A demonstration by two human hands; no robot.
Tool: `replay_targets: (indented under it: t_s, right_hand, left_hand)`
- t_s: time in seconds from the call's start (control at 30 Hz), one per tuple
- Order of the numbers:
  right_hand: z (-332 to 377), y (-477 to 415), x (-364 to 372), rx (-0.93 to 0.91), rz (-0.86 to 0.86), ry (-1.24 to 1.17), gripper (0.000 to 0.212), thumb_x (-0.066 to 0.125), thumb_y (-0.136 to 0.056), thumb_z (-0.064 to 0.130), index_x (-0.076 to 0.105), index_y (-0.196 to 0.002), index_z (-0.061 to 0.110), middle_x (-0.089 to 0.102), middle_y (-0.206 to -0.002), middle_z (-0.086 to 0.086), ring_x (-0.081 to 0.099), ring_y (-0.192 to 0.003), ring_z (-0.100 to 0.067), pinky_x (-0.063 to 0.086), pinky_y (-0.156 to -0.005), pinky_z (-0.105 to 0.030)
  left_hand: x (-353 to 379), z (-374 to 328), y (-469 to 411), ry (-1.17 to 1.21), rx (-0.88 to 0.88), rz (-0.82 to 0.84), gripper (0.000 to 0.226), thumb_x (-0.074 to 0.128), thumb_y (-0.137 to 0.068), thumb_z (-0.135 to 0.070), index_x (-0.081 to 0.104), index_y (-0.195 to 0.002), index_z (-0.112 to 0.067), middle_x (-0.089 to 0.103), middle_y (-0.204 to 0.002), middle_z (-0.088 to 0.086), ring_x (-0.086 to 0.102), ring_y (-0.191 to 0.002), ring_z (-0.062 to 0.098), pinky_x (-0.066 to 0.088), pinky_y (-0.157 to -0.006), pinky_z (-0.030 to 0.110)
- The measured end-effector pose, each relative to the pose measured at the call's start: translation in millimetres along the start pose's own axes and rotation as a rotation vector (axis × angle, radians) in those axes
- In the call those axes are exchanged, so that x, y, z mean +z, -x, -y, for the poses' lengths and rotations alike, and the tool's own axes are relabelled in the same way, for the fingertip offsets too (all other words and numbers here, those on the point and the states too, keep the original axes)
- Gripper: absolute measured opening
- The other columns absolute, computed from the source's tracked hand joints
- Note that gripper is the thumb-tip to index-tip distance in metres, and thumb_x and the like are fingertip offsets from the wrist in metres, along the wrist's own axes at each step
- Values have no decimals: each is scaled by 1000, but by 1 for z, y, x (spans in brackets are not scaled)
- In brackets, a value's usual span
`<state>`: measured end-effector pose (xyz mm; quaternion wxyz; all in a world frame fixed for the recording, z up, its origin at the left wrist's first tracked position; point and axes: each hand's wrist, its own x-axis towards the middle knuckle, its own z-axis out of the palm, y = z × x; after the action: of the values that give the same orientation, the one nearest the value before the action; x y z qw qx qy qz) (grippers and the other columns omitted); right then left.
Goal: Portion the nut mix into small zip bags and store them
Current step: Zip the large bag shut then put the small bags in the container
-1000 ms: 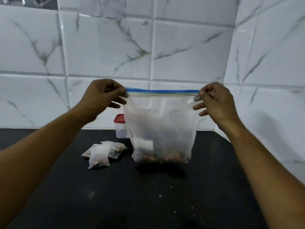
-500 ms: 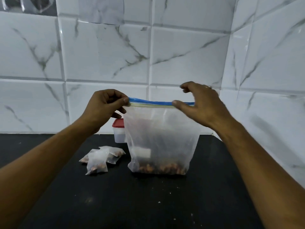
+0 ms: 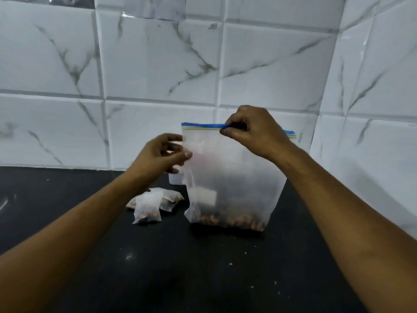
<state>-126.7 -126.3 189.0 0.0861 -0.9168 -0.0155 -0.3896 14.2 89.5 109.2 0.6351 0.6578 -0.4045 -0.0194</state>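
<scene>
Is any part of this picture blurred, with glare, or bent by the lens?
Head view: the left hand beside the zip bag is slightly motion-blurred; head view: glare shines on the top wall tiles; head view: the tile joints bow, wide-angle distortion.

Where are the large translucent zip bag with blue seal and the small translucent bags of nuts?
large translucent zip bag point(image 3: 234, 175): head view, bare front wall.
small translucent bags of nuts point(image 3: 147, 206): head view, front bag's middle.
</scene>
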Motion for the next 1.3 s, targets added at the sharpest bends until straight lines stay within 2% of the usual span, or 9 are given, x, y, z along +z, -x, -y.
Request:
replay_targets:
  t_s: [0.17, 0.27, 0.33, 0.47, 0.73, 0.93, 1.1, 1.2, 1.3]
  right_hand:
    - [-9, 3, 4, 35, -35, -74, 14, 75, -92, 35, 82, -97, 25, 59, -82, 6, 59, -80, -13, 50, -74, -41]
    - [-14, 3, 3, 53, -58, -101, 11, 76, -91, 35, 81, -96, 26, 59, -83, 5, 59, -80, -14, 50, -76, -42]
    - [-17, 4, 2, 57, -75, -103, 10, 76, -91, 35, 80, -96, 27, 61, -85, 5, 60, -82, -14, 51, -77, -43]
    - [-23, 4, 1, 68, -92, -108, 11, 77, -91, 36, 80, -98, 28, 64, -88, 6, 62, -84, -14, 53, -78, -42]
    - [-28, 4, -3, 69, -168, -95, 13, 77, -91, 35, 80, -99, 25, 61, -84, 6, 58, -79, -10, 47, -71, -31]
    - [-34, 6, -9, 87, -228, -60, 16, 77, -91, 34, 79, -99, 21, 60, -82, 8, 58, -78, -10, 45, -71, -29]
    - [-34, 9, -7, 79, -226, -18, 17, 76, -92, 36, 79, -101, 21, 62, -87, 2, 59, -82, -15, 50, -74, -35]
    - [-34, 11, -6, 74, -212, 6, 18, 75, -93, 37, 79, -102, 22, 60, -85, 4, 57, -80, -13, 49, -73, -34]
    - [-35, 13, -9, 75, -223, 10, 19, 75, -92, 36, 80, -102, 20, 61, -86, 2, 57, -81, -14, 49, -72, -34]
  left_hand:
    - [18, 61, 26, -281, -226, 286, 30, 81, -86, -11, 70, -111, -21, 78, -99, -2, 74, -82, 12, 62, -78, 33]
    - [18, 88, 28, -377, -293, 342, 29, 85, -81, -14, 73, -107, -22, 79, -97, -3, 75, -89, 11, 62, -87, 36]
    - [16, 98, 28, -355, -361, 330, 20, 82, -85, -17, 74, -103, -22, 79, -93, -1, 74, -85, 14, 63, -80, 37]
    - [18, 105, 33, -207, -397, 241, 2, 75, -93, -15, 77, -94, -16, 76, -80, 3, 69, -73, 13, 57, -69, 31]
    - [29, 92, 39, 218, -581, 211, 37, 68, -96, -35, 70, -113, -2, 74, -107, 20, 72, -83, 23, 61, -68, 35]
    - [30, 87, 41, 313, -562, 197, 27, 72, -89, -7, 71, -115, -1, 76, -105, 19, 73, -83, 22, 62, -66, 30]
    - [36, 85, 42, 293, -689, 195, 27, 77, -86, -23, 67, -103, -5, 75, -88, 15, 74, -72, 20, 61, -58, 29]
    - [36, 88, 42, 381, -726, 191, 13, 73, -91, -11, 69, -104, -9, 76, -93, 13, 76, -76, 18, 63, -62, 30]
    - [37, 90, 40, 461, -730, 130, 22, 68, -91, 1, 69, -110, -10, 77, -91, 8, 75, -75, 15, 63, -64, 31]
